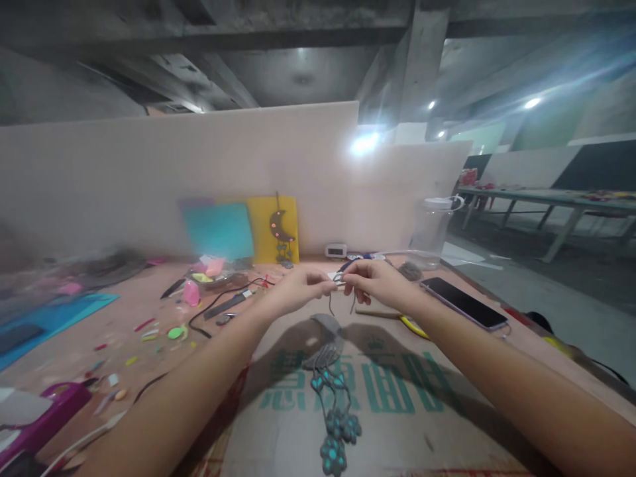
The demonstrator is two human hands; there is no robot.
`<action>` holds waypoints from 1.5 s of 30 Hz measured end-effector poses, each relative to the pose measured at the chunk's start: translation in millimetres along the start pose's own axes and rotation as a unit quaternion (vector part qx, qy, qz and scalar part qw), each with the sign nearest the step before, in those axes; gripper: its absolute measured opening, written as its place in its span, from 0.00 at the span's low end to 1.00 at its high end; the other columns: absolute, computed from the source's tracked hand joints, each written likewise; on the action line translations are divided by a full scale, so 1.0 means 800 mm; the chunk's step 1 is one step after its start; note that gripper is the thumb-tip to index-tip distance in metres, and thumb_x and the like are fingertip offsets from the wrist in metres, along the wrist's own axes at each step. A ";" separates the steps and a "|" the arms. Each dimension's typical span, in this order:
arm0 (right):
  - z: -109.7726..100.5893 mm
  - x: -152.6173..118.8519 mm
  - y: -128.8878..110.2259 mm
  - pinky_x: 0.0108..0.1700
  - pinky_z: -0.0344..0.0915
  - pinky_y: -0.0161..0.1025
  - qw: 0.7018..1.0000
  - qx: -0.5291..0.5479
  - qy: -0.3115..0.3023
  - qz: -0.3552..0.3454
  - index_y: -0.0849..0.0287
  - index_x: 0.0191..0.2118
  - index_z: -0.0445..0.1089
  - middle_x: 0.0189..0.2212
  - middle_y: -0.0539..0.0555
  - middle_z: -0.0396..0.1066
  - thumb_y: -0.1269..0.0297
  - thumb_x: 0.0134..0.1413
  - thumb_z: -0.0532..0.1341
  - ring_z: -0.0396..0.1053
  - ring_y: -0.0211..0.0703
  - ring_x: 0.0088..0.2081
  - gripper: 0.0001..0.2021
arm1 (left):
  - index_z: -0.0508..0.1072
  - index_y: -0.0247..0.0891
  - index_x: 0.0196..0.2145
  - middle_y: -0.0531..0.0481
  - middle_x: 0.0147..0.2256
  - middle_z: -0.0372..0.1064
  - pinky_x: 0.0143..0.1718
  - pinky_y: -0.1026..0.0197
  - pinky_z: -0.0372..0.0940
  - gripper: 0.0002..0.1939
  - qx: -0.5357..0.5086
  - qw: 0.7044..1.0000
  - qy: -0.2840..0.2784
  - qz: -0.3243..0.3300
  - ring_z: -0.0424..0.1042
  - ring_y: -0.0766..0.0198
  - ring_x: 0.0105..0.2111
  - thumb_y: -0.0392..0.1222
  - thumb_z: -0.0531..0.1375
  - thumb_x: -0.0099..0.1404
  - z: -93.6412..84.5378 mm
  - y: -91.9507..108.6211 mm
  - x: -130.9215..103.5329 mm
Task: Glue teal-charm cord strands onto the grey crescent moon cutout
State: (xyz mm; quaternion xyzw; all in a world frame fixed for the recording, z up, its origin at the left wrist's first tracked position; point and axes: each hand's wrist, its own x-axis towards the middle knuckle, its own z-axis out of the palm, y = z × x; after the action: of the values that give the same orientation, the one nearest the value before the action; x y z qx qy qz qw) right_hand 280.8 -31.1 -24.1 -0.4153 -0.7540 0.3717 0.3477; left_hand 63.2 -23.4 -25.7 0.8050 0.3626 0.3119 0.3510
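My left hand (312, 289) and my right hand (365, 281) meet near the middle of the view, above a printed cardboard sheet (278, 444). Both pinch a thin dark cord (332, 305), whose ends hang below the fingers. Under them on the cardboard lies a grey crescent ornament (330, 338). Strings run from it toward me, bearing small teal-centred hearts (326, 379) and grey flowers with teal spots (334, 454). Whether the cord joins the crescent is hard to tell.
A phone (464, 303), a plastic jug (431, 232) and a yellow-handled tool (413, 326) are on the right. A small clock (336, 251) and a yellow card (288, 232) with another moon ornament stand behind. Clay scraps, cables and a purple object (50, 417) lie left.
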 end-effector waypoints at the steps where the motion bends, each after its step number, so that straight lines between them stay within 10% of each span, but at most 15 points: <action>1: 0.002 -0.002 -0.003 0.21 0.63 0.32 1.000 -0.001 -0.004 0.003 0.59 0.34 0.70 0.25 0.50 0.73 0.55 0.57 0.61 0.67 0.34 0.20 0.11 | 0.77 0.35 0.29 0.52 0.27 0.70 0.31 0.64 0.59 0.17 -0.006 1.000 0.003 0.002 0.66 0.66 0.28 0.53 0.61 0.62 0.000 0.002 -0.001; 33: 0.023 -0.013 -0.013 0.22 0.54 0.32 0.992 0.049 -0.114 0.008 0.61 0.35 0.72 0.18 0.43 0.63 0.57 0.59 0.63 0.57 0.30 0.19 0.11 | 0.79 0.37 0.36 0.49 0.35 0.77 0.40 0.61 0.64 0.21 -0.115 0.989 0.094 0.012 0.72 0.63 0.35 0.59 0.66 0.59 0.006 0.014 -0.005; 45: -0.006 -0.010 -0.013 0.24 0.61 0.33 0.996 0.034 -0.079 -0.008 0.58 0.35 0.66 0.26 0.49 0.72 0.52 0.64 0.57 0.64 0.33 0.21 0.13 | 0.78 0.36 0.34 0.51 0.33 0.76 0.39 0.62 0.62 0.20 0.007 0.985 0.175 -0.014 0.70 0.62 0.35 0.58 0.63 0.63 -0.015 0.023 -0.011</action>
State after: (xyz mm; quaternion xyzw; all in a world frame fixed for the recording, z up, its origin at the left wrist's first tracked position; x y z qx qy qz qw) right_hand 283.9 -40.8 -14.5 -0.3667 -0.7692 0.4259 0.3041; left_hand 56.0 -35.5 -7.0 0.7352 0.4321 0.4400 0.2813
